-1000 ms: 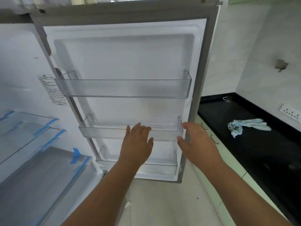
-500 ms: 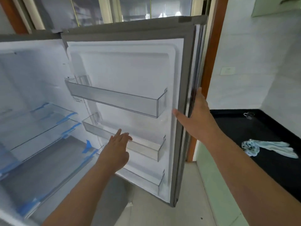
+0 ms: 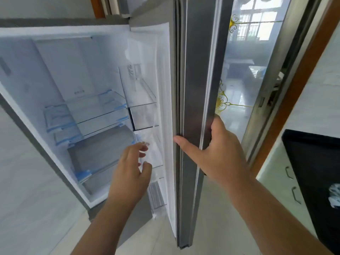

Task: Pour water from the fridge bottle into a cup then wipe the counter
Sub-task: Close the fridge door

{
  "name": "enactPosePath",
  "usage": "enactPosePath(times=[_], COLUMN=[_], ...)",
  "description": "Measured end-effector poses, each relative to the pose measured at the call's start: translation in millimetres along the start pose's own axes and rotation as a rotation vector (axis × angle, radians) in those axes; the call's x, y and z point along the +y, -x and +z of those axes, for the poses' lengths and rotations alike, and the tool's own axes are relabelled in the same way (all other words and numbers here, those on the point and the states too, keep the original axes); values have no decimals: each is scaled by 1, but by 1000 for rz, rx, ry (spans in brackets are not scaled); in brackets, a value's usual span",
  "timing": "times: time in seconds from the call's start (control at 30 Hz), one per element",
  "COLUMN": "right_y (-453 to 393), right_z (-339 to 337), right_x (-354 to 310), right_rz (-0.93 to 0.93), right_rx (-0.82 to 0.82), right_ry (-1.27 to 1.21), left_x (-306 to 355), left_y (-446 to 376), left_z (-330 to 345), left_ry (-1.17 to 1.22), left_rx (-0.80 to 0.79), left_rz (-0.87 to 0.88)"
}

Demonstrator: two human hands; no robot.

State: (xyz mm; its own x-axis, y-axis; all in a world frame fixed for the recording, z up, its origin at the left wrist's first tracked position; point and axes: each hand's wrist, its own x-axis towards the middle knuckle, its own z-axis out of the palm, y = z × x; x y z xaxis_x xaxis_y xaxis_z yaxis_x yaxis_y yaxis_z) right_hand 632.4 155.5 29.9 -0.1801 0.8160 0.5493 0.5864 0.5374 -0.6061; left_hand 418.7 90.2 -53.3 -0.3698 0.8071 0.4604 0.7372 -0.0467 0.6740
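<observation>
Nearest, two bare forearms reach forward. The right hand point(image 3: 223, 153) grips the outer edge of the grey steel fridge door point(image 3: 195, 89), thumb stretched along the door's inner seal and the fingers wrapped round behind it, out of sight. The left hand point(image 3: 131, 172) hovers just in front of the clear plastic door bins point(image 3: 145, 116), its fingers loosely curled with nothing between them. To the right, the black stone tabletop point(image 3: 312, 162) carries a crumpled white and blue cloth point(image 3: 334, 197), cut off by the frame edge. Further back, the white fridge interior point(image 3: 70, 70) shows glass shelves with blue tape point(image 3: 103, 115). I can see neither a bottle nor a cup anywhere. Behind the door stands a glass panel with gold scrollwork point(image 3: 244, 70).
</observation>
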Motion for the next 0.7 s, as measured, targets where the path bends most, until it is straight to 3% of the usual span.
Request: enactPosePath(times=[0.2, 0.4, 0.6, 0.7], right_y=[12, 17, 6, -4], right_z=[40, 92, 139, 163], right_x=[-37, -81, -117, -139], right_rz=[-226, -374, -483, -574], right_rx=[-125, -163, -425, -456], right_ry=[-230, -198, -248, -184], left_x=[-2, -26, -62, -87], left_y=[44, 63, 57, 43], left_z=[-48, -84, -114, -129], left_ry=[40, 38, -53, -47], left_rx=[70, 255, 333, 348], left_rz=[4, -132, -286, -334])
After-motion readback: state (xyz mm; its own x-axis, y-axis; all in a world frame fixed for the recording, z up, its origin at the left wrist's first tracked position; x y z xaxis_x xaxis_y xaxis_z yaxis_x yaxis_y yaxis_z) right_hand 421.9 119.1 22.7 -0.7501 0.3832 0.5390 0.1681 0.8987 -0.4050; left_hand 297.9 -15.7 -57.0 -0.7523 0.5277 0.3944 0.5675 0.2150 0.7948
